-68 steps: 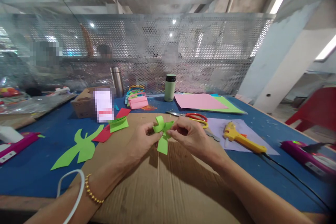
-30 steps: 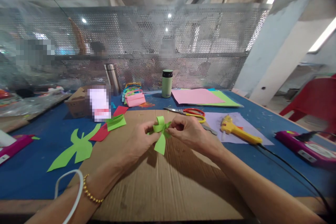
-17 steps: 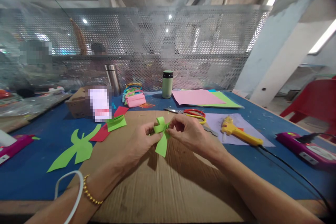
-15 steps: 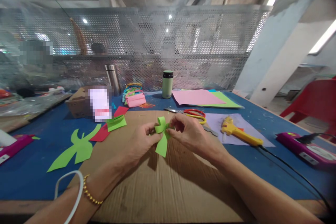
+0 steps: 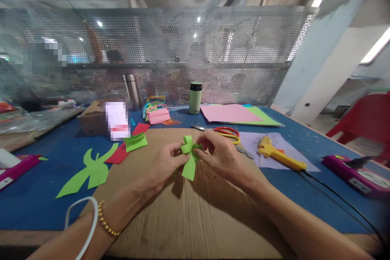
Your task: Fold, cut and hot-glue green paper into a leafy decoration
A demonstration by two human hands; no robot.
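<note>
A light green bow-like piece with loops and a hanging tail is held above the brown cardboard. My left hand pinches its left side between thumb and fingers. On the other side, my right hand has thumb and fingertips closed on the piece near its centre. A flat green cut-out lies to the left on the blue table, beside red pieces and a folded green piece.
Scissors with red and yellow handles lie beyond my right hand. A yellow glue gun rests on purple sheet. Behind stand a green bottle, a steel flask, pink sheets and a cardboard box.
The view has shifted slightly. Both hands keep their hold on the green piece, whose lower tail looks turned a little to the right.
</note>
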